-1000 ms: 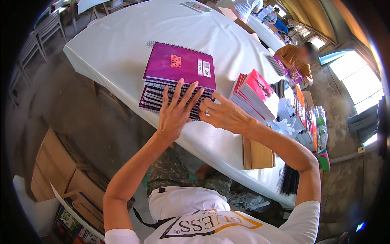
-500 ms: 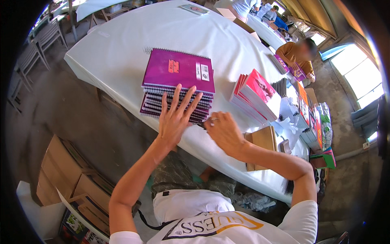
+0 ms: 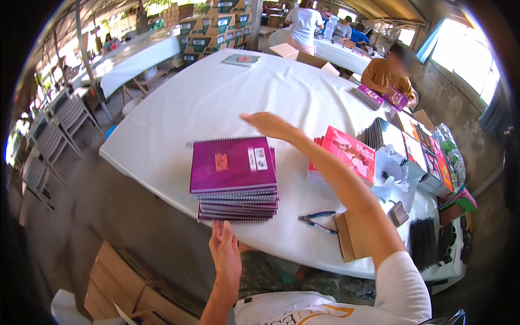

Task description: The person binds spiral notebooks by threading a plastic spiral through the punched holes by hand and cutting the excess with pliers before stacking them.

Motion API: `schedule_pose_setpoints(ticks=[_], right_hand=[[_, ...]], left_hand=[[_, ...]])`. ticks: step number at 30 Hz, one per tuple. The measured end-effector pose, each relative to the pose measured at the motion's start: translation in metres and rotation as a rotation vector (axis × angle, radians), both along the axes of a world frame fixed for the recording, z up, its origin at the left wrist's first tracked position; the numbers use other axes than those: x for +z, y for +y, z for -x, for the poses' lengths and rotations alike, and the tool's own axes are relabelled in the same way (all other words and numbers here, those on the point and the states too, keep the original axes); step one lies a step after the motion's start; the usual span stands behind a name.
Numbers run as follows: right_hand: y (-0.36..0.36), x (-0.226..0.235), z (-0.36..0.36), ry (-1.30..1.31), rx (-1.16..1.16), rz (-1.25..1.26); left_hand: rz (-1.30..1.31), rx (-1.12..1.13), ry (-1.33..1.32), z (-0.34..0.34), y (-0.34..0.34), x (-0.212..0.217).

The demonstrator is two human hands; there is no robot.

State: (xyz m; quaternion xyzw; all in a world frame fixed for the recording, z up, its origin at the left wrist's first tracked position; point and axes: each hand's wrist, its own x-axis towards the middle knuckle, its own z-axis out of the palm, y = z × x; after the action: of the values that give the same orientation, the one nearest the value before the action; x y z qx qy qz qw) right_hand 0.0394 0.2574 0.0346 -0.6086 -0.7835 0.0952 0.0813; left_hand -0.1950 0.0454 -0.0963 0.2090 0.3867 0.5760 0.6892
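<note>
A stack of purple spiral-bound notebooks (image 3: 230, 168) lies near the front edge of the white-covered table (image 3: 162, 124), its layers slightly uneven. My left hand (image 3: 225, 252) is open, fingers stretched up against the stack's near side by the wire bindings. My right hand (image 3: 271, 125) reaches over the table just past the stack's far right corner. Its fingers are extended, a little blurred, and nothing shows in it. Blue-handled pliers (image 3: 317, 221) lie spread on the table right of the stack, beside a piece of brown cardboard (image 3: 346, 238).
Red-covered notebooks (image 3: 346, 154) are piled at the right, beyond my forearm. More notebooks (image 3: 414, 149), crumpled paper (image 3: 390, 176) and black wire coils (image 3: 423, 244) line the right edge. A co-worker (image 3: 392, 76) holds a purple notebook. Cardboard boxes (image 3: 116, 276) stand at lower left.
My left hand has come down off the front of the stack to its near side. My right hand has swung from the near right corner to the far side. The pliers now show. The view has tilted up.
</note>
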Motion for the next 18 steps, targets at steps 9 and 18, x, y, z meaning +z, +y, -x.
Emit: schedule_pose_setpoints(ticks=[9,18], right_hand=[[0.066,-0.051,0.007,0.273,0.147,0.832],[-0.074,-0.107,-0.057,1.248,-0.041,0.956]], left_hand=[[0.008,-0.036,0.059,0.017,0.008,-0.001],[-0.008,-0.531,0.287,0.044,0.119,0.011]])
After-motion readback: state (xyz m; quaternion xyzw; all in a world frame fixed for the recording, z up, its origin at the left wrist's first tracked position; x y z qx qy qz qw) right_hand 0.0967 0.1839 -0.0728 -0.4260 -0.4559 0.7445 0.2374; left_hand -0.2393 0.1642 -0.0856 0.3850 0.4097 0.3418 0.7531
